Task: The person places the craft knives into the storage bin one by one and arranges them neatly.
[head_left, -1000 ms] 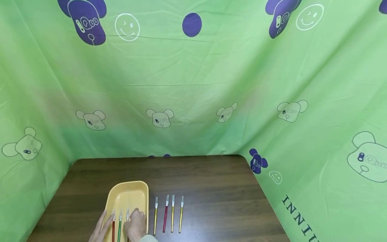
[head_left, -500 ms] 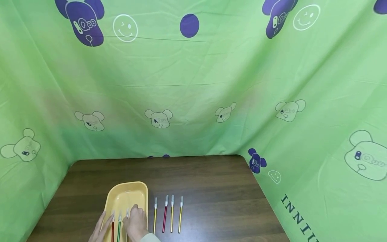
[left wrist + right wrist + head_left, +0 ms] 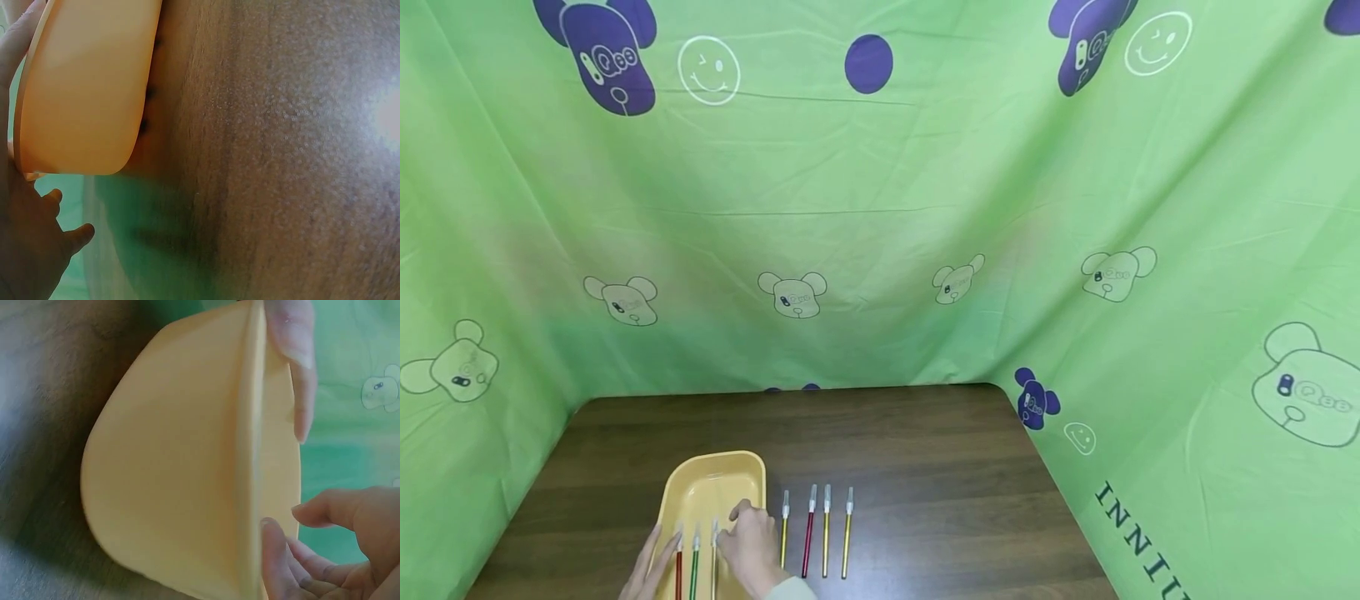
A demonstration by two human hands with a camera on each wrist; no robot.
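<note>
In the head view a yellow tray [image 3: 673,482] holds three slim capped craft knives side by side: a red one [image 3: 679,575], a green one [image 3: 695,571] and a gold one [image 3: 714,573]. My left hand [image 3: 643,571] lies over the tray's left rim, its extended fingertips by the red knife's cap. Over the tray's right side is my right hand [image 3: 751,546], close to the gold knife's cap. The right wrist view shows the thumb and index finger [image 3: 331,509] apart with nothing between them. The tray wall [image 3: 169,450] hides the knives there.
Right of the tray, several more capped craft knives lie in a row on the brown wooden table [image 3: 940,500]: gold [image 3: 785,542], red [image 3: 808,542], then gold [image 3: 826,542] and gold [image 3: 847,542]. A green printed cloth [image 3: 880,333] encloses the table's back and sides.
My right hand has come away from the gold knife in the tray, shifting right, and more of that knife shows. The left hand stays at the left rim.
</note>
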